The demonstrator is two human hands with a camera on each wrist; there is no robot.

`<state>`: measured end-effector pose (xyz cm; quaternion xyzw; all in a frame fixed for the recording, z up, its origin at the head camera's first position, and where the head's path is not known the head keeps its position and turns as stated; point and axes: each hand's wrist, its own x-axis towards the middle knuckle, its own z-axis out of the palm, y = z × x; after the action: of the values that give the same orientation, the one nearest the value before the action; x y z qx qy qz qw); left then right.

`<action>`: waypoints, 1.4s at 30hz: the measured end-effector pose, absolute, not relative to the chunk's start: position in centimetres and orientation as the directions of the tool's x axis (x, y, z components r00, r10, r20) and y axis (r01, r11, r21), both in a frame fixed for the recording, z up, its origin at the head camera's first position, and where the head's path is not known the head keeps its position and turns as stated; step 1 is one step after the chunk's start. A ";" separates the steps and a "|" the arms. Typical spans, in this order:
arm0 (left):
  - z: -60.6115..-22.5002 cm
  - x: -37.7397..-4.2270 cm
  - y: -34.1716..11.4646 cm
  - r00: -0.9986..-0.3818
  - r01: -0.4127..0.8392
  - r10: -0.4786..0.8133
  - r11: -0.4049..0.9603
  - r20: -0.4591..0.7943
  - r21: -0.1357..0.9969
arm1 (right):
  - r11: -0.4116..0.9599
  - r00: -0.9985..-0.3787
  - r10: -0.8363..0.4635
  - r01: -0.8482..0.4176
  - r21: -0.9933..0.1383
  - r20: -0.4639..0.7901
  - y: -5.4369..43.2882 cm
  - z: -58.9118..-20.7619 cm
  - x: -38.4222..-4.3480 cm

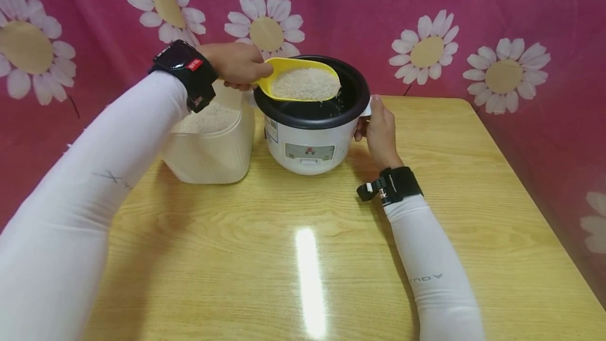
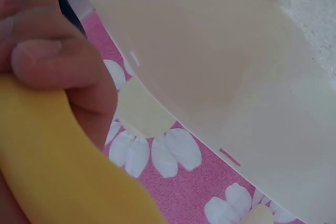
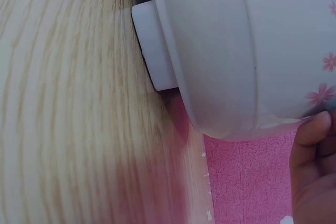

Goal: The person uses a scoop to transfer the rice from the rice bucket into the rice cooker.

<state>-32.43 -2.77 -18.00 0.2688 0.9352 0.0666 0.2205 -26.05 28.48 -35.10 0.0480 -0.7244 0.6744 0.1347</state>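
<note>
In the head view my left hand [image 1: 239, 63] grips a yellow scoop [image 1: 266, 84] by its handle. Pale rice [image 1: 305, 84] fills the scoop, held level over the dark mouth of a white rice cooker [image 1: 279, 143]. A few grains are falling from its right edge. My right hand [image 1: 382, 133] holds the cooker's white side handle [image 1: 366, 110], thumb on top. The left wrist view shows curled fingers [image 2: 63, 56] round the yellow handle. In the right wrist view, fingertips [image 3: 317, 127] meet the cooker's flowered side; that hand is mostly cut off.
A cream plastic bin [image 1: 213, 159] with rice inside stands on the wooden table [image 1: 227, 262], close to the cooker's left side. Behind the table hangs a pink cloth [image 1: 350, 9] printed with daisies. The table's right edge runs diagonally toward the front.
</note>
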 end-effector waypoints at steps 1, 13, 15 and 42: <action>-18.0 -32.4 -2.8 -0.760 0.481 0.537 0.843 -0.366 0.240 | 0.084 -0.959 0.113 -0.253 -0.964 0.261 28.5 -35.1 -26.0; -18.6 -32.2 -2.7 -0.772 0.602 0.619 0.785 -0.143 0.148 | 0.091 -0.948 0.115 -0.287 -0.954 0.296 28.5 -35.2 -26.1; -18.8 -32.3 -2.6 -0.777 0.604 0.619 0.784 -0.117 0.141 | 0.079 -0.948 0.115 -0.290 -0.954 0.297 28.6 -35.2 -26.1; -19.7 -31.2 -1.4 -0.786 0.596 0.585 0.803 0.201 -0.007 | 0.090 -0.948 0.101 -0.292 -0.952 0.301 28.6 -35.2 -26.1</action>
<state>-31.18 -1.42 -19.74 0.3124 0.9446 0.0284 -0.0970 -26.10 28.61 -35.19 0.0660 -0.7236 0.6712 0.1466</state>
